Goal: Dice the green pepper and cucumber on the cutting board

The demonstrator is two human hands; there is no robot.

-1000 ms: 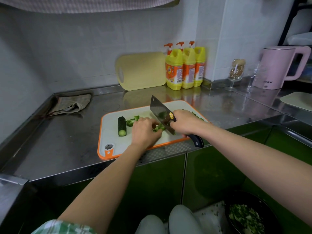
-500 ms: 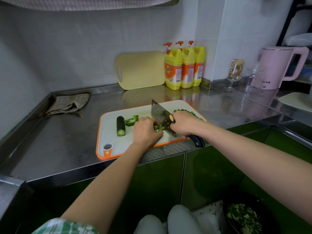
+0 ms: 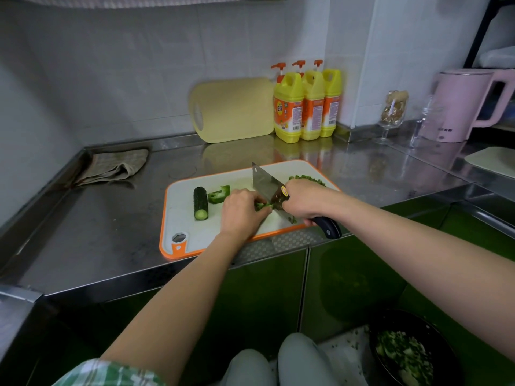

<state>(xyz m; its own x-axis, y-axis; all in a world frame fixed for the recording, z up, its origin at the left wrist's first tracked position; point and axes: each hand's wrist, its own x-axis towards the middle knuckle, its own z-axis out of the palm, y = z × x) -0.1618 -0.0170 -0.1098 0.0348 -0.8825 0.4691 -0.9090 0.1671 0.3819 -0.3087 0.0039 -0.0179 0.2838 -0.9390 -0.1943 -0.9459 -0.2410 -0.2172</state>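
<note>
Where the stainless steel counter (image 3: 111, 218) runs along the tiled wall, a white cutting board with an orange rim (image 3: 181, 213) lies at its front edge. A pale yellow cutting board (image 3: 237, 110) leans against the wall at the counter's back edge. Three yellow detergent bottles (image 3: 306, 107) stand in a row just beside it. A pink electric kettle (image 3: 457, 104) sits toward the far right of the counter. A crumpled grey cloth (image 3: 114, 167) lies in the back left corner. Below the counter's front edge, at lower right, a black bowl (image 3: 443, 346) holds chopped greens.

The right hand (image 3: 303, 201) has its fingers wrapped around the handle of a cleaver (image 3: 264, 182), up where handle meets blade. The blade is angled over the middle of the white board, its edge down at the pepper. The left hand (image 3: 241, 213) rests on the board with its fingers curled down onto a green pepper strip (image 3: 263, 205), pinning it right beside the blade.

A cucumber piece (image 3: 200, 203) lies toward the board's left edge, cut end facing the front. Another green pepper piece (image 3: 220, 194) sits just beside the cucumber, between it and the left hand. A small heap of diced pepper (image 3: 306, 179) lies near the board's back right corner, behind the right hand.
</note>
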